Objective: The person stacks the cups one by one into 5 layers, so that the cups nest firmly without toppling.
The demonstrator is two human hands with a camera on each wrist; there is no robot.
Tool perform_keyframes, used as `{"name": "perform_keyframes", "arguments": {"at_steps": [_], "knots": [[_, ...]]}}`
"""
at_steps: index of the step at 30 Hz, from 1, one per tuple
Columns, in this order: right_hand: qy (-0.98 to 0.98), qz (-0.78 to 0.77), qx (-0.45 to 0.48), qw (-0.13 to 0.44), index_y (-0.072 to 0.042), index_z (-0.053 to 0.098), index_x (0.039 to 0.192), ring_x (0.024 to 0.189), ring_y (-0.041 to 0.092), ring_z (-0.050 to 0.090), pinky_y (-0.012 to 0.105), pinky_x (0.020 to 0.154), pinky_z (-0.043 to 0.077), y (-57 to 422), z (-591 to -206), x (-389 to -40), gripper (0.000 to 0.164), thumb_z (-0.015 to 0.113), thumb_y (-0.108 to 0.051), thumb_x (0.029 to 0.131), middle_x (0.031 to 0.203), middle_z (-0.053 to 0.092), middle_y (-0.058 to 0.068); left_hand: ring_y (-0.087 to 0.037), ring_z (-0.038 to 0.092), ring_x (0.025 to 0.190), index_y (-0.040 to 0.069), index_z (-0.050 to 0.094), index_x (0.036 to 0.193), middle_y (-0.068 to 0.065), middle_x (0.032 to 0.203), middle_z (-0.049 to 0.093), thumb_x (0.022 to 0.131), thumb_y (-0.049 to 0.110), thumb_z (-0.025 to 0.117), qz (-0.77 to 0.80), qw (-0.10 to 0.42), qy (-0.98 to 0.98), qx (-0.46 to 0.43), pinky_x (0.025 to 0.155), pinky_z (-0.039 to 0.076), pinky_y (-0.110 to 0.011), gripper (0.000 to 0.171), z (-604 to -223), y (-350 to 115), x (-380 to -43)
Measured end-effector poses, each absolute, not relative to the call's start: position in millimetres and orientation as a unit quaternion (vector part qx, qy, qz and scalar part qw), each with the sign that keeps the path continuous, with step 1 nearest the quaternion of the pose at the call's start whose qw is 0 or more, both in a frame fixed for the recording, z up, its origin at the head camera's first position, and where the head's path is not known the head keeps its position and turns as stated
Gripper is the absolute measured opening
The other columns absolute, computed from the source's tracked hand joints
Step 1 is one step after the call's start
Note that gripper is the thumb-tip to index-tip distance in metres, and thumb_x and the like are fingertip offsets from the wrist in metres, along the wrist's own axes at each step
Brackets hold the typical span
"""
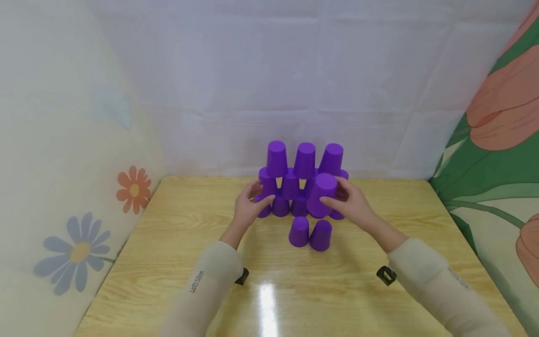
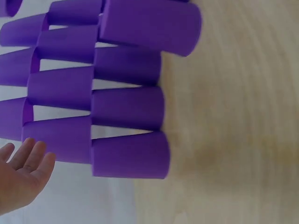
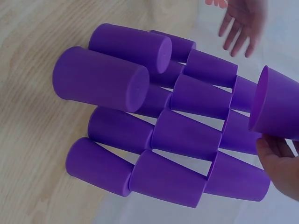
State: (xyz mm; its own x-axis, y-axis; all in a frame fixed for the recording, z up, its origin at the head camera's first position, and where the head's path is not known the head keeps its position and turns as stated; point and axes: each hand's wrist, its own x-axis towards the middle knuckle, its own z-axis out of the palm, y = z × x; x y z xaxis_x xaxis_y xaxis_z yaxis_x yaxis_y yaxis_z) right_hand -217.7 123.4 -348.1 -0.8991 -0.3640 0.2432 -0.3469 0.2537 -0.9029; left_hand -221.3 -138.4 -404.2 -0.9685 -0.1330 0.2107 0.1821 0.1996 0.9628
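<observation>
Purple cups stand upside down in a stepped wall; its third row has three cups, among them a left top cup [image 1: 276,159] and a middle top cup [image 1: 305,160]. My right hand [image 1: 353,203] grips another purple cup [image 1: 323,189], bottom up, in front of the wall's right part. In the right wrist view that held cup [image 3: 278,105] is clear of the stacked ones. At the wall's left end is my left hand [image 1: 249,207], fingers spread beside a second-row cup [image 1: 267,182]. Nothing is in its grasp; contact with the cup cannot be told.
Two loose cups, a left one [image 1: 299,231] and a right one [image 1: 321,235], stand upside down before the wall on the wooden table [image 1: 181,243]. A white cloth backdrop [image 1: 236,84] hangs behind. Flower-patterned panels flank both sides.
</observation>
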Motion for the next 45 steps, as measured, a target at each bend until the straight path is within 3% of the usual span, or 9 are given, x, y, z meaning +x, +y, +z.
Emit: {"name": "perform_keyframes", "arguments": {"at_steps": [8, 15, 20, 30, 45], "knots": [[0.785, -0.579, -0.221, -0.009, 0.003, 0.042, 0.121, 0.097, 0.028, 0.05, 0.037, 0.087, 0.04, 124, -331, -231, 0.049, 0.063, -0.012, 0.079, 0.107, 0.052, 0.02, -0.035, 0.048, 0.1, -0.009, 0.043, 0.117, -0.024, 0.107, 0.052, 0.07, 0.005, 0.071, -0.632, 0.108, -0.767, -0.04, 0.087, 0.038, -0.044, 0.057, -436, -126, -208], [0.769, -0.598, -0.224, -0.036, 0.004, 0.045, 0.117, 0.094, 0.023, 0.051, 0.032, 0.087, 0.04, 124, -311, -242, 0.043, 0.061, -0.01, 0.08, 0.103, 0.054, 0.02, -0.031, 0.045, 0.106, 0.001, 0.044, 0.122, -0.016, 0.117, 0.05, 0.069, 0.012, 0.072, -0.604, 0.069, -0.792, -0.045, 0.089, 0.034, -0.047, 0.061, -447, -113, -196], [0.767, -0.601, -0.219, -0.053, 0.004, 0.045, 0.118, 0.093, 0.021, 0.051, 0.03, 0.086, 0.041, 121, -301, -251, 0.045, 0.062, -0.011, 0.079, 0.103, 0.053, 0.02, -0.033, 0.04, 0.111, 0.0, 0.038, 0.126, -0.018, 0.122, 0.044, 0.069, 0.02, 0.073, -0.589, 0.044, -0.805, -0.048, 0.091, 0.032, -0.046, 0.071, -456, -105, -191], [0.773, -0.604, -0.171, -0.093, 0.003, 0.048, 0.115, 0.093, 0.022, 0.05, 0.032, 0.084, 0.041, 117, -292, -276, 0.047, 0.064, -0.019, 0.078, 0.103, 0.054, 0.017, -0.038, 0.037, 0.111, -0.004, 0.039, 0.124, -0.023, 0.122, 0.042, 0.066, 0.017, 0.075, -0.586, 0.065, -0.806, -0.042, 0.09, 0.031, -0.049, 0.071, -477, -84, -188], [0.789, -0.598, -0.099, -0.1, -0.003, 0.047, 0.118, 0.096, 0.02, 0.049, 0.03, 0.083, 0.041, 103, -283, -306, 0.052, 0.065, -0.029, 0.077, 0.107, 0.053, 0.013, -0.038, 0.036, 0.111, -0.006, 0.035, 0.125, -0.025, 0.121, 0.041, 0.066, 0.012, 0.074, -0.593, 0.092, -0.799, -0.04, 0.093, 0.03, -0.047, 0.073, -490, -65, -186]]}}
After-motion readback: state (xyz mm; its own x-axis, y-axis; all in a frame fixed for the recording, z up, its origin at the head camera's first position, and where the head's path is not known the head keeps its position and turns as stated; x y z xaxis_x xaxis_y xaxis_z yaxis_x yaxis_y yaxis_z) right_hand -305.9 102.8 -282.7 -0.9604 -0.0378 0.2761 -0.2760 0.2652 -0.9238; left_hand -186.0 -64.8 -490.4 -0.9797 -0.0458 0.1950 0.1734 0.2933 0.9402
